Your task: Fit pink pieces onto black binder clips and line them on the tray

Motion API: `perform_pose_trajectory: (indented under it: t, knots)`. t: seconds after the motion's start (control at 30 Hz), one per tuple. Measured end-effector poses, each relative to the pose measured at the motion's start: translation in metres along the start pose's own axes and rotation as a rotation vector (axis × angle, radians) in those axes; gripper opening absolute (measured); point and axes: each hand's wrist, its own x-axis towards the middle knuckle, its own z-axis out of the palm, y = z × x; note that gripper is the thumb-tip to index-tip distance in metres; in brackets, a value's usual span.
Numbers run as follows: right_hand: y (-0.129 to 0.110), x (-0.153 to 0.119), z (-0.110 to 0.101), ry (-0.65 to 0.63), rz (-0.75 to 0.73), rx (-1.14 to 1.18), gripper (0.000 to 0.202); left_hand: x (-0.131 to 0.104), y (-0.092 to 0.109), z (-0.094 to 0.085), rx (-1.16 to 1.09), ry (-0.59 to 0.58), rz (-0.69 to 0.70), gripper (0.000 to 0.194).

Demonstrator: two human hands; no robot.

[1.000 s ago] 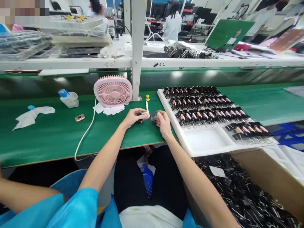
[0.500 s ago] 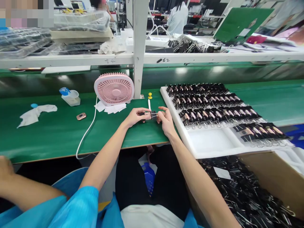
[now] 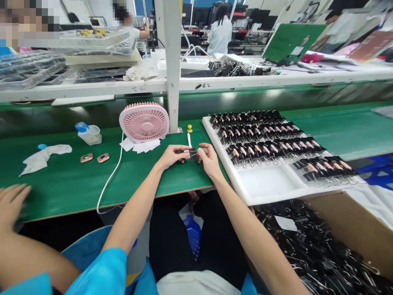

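My left hand is closed around a small rose-gold watch case, mostly hidden by its fingers. A black binder clip sits at the right end of that case. With thumb and fingertips, my right hand pinches the clip's silver wire handles. Both hands are just above the green table near its front edge. Behind them lie a white pen-like stick and a small yellow knob. To the right, a white foam tray bears rows of clipped watch cases.
A pink fan stands by the post, its cable crossing the table. Further left are two watch cases, a bottle and a cloth. A co-worker's hand is at far left. A carton of binder clips sits lower right.
A second watch case now lies on the table at left, and the co-worker's hand has come further over the table. The view has shifted slightly; my hands keep their hold on the case and clip.
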Motion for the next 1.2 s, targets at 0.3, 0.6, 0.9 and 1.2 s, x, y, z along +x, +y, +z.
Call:
perform_pose_trajectory:
  t: [0.3,0.6,0.9,1.2]
  knots:
    - [-0.043,-0.024,0.002,-0.092,0.242,-0.081,0.035,-0.005,0.017,-0.004,0.052,-0.084,-0.046,0.068]
    - [-0.127,-0.089,-0.175,0.333,0.136,0.093,0.034,-0.001,0.015,-0.007,-0.082,0.055,0.001,0.058]
    - [-0.123,-0.112,-0.296,0.832,0.177,-0.989,0.034,-0.001,0.015,-0.006,-0.066,0.064,0.006,0.053]
    - [-0.100,-0.097,-0.299,0.692,0.242,-1.320,0.034,-0.032,0.021,-0.014,0.037,0.097,0.043,0.050]
